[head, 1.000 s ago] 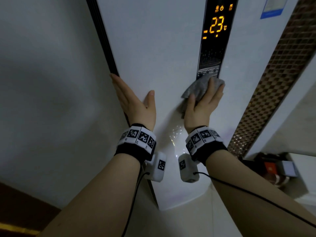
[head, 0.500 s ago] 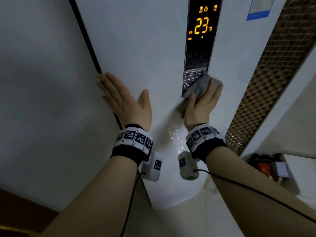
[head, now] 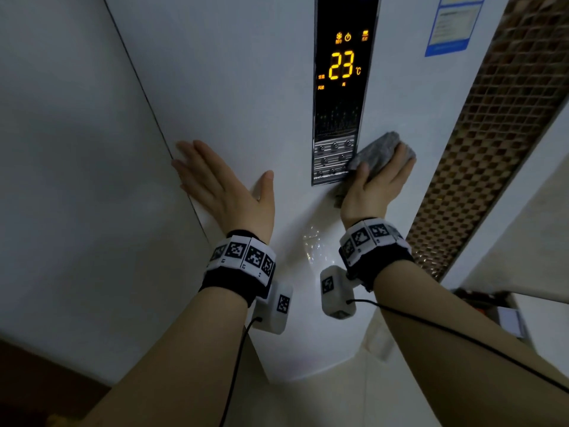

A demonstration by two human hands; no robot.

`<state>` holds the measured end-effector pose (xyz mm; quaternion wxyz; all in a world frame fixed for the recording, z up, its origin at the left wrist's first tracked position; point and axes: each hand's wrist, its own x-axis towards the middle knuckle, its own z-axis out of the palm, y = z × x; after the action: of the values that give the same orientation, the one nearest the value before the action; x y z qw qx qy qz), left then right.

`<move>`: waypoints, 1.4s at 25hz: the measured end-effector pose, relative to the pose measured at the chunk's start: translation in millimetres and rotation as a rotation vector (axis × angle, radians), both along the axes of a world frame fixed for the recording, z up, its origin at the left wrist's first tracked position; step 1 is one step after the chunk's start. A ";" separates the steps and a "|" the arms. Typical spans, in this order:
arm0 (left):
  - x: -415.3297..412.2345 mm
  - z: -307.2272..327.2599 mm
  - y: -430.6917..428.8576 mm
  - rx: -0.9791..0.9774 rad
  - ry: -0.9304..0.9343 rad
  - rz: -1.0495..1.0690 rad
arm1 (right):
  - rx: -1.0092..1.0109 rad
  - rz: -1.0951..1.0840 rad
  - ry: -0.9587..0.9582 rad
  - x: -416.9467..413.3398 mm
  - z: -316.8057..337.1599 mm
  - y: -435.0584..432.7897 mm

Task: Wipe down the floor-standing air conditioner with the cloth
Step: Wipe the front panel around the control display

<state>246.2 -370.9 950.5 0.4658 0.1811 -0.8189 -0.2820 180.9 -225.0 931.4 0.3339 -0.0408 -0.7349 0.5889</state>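
Observation:
The white floor-standing air conditioner [head: 240, 87] fills the middle of the view, with a black control panel [head: 341, 87] showing an orange 23. My right hand [head: 375, 186] presses a grey cloth [head: 377, 152] flat against the white front, just right of the panel's lower button area. The fingers lie fairly straight over the cloth. My left hand [head: 221, 189] rests flat with spread fingers on the unit's left part, near its dark left edge seam.
A pale wall [head: 70, 180] stands to the left. A brown mosaic tile strip [head: 492, 143] runs up on the right. Dark and red items [head: 486, 306] sit on the floor at the right. A blue label [head: 452, 26] is stuck on the unit's upper right.
The cloth and my right hand have slid to the right, off the panel's lower end onto the white face beside it. My left hand stays flat on the unit.

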 end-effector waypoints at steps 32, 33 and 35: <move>-12.8 11.8 37.5 -0.168 -0.036 -0.058 | 0.193 0.177 0.211 -1.3 -5.2 13.9; -14.0 12.4 39.3 -0.173 -0.040 -0.062 | 0.123 0.134 0.166 -8.6 -2.7 23.8; -15.9 11.7 45.6 -0.177 -0.048 -0.073 | -0.005 0.079 0.066 -15.4 2.8 36.9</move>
<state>230.2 -325.3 962.2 0.4499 0.1159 -0.8576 -0.2207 165.5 -188.1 934.2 0.3343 0.0069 -0.7230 0.6046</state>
